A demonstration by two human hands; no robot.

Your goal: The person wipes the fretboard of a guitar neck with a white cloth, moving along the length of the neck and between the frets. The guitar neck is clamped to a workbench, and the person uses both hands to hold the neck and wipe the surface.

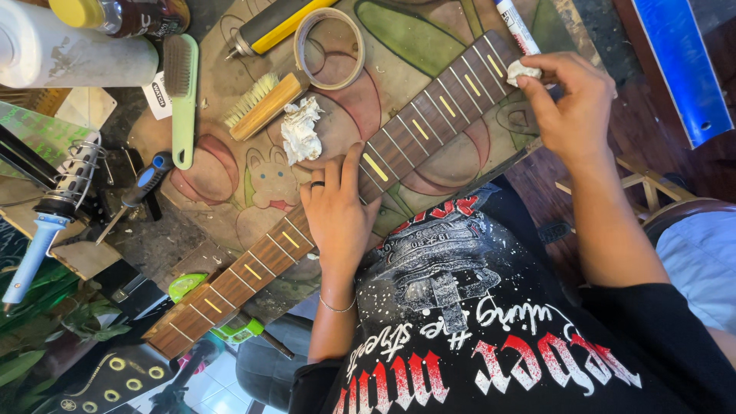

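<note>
A: Well, start at the pinch. The right hand [575, 107] has its fingertips closed tight on a small white wad [524, 71], and the wad is pressed onto the guitar fretboard [345, 184] near its wide upper end.

B: And the other one?

A: The left hand [337, 211] lies flat across the middle of the fretboard, palm down and fingers spread, gripping nothing, just bearing on the wood. There is a dark ring on one finger and a thin bracelet at the wrist.

B: Where does the fretboard sit?

A: It runs diagonally over a worn, painted work board [429, 38], from lower left to upper right, with pale yellow inlays between the metal frets. Its lower end sticks out past the board's edge.

B: Anything crowding it?

A: Just beside the left fingers lies a crumpled white paper scrap [300, 130]. Behind that sit a wooden-handled bristle brush [261, 103] and a roll of masking tape [330, 47], both near the fretboard but apart from it. A green-handled brush [182, 92] lies further left, and a blue-handled screwdriver [142, 184] beyond it. A soldering iron [54, 211] rests at the far left edge, well apart. A white marker [515, 23] pokes in just above the wad.

B: Does anything block the wad?

A: The right fingers cover most of it.
</note>
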